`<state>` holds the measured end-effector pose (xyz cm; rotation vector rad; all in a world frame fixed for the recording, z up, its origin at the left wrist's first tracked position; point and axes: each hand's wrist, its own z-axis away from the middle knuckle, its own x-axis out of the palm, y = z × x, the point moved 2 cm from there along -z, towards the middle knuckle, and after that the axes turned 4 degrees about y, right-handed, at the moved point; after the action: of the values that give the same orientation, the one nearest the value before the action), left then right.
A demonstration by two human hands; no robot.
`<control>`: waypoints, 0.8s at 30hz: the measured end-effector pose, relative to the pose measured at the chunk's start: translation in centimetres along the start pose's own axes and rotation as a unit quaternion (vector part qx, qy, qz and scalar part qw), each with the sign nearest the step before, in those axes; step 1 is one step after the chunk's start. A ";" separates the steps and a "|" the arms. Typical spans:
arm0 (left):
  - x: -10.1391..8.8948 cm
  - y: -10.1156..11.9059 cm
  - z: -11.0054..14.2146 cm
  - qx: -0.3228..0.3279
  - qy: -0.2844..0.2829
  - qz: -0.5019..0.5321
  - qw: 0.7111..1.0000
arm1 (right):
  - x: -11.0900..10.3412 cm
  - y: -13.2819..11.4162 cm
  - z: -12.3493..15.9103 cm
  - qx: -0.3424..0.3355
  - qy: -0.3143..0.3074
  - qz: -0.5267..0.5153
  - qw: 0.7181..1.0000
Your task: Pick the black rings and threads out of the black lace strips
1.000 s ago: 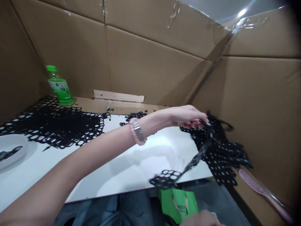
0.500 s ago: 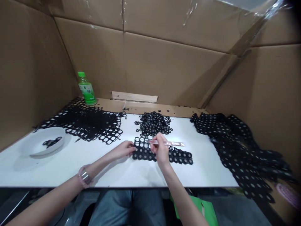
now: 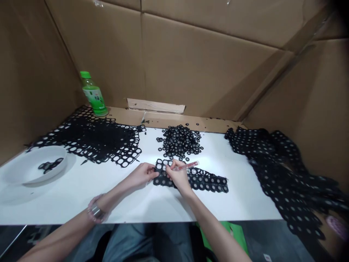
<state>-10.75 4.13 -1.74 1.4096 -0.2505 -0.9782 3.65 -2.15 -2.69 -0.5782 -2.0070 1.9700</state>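
Two close hands below loose rings [image 3: 180, 142]: left [image 3: 143, 174] pinching mesh [image 3: 209, 183], right [image 3: 178, 177] gripping pink tool [image 3: 189, 166].

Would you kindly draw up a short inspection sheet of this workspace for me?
Surface: white tabletop, with a cardboard ledge along the back.
Job's things: black perforated strip under both hands; loose black rings heaped just behind it.
Clutter: white bowl holding black pieces; green-capped bottle; black mesh sheet left; black mesh heap right.
Grips: left hand at the strip's left end; right hand holding slim pink tool over the strip.
Cables: nothing seen.
Surroundings: cardboard walls; green bag below the table edge.
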 end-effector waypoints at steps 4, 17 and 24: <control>0.0 -0.3 0.0 0.000 -0.003 0.015 1.000 | 0.3 -0.2 0.1 0.003 -0.018 0.005 1.000; 0.2 -1.6 0.0 0.036 -0.002 0.048 0.998 | 0.9 -0.6 0.3 -0.071 -0.037 0.128 0.989; 0.4 -1.6 0.0 0.047 0.004 0.112 0.993 | 1.0 -0.8 0.4 -0.113 -0.024 0.133 0.984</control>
<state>-11.16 4.10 -3.32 1.4365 -0.4443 -0.7839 2.49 -2.07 -1.99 -0.9028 -2.3060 1.9236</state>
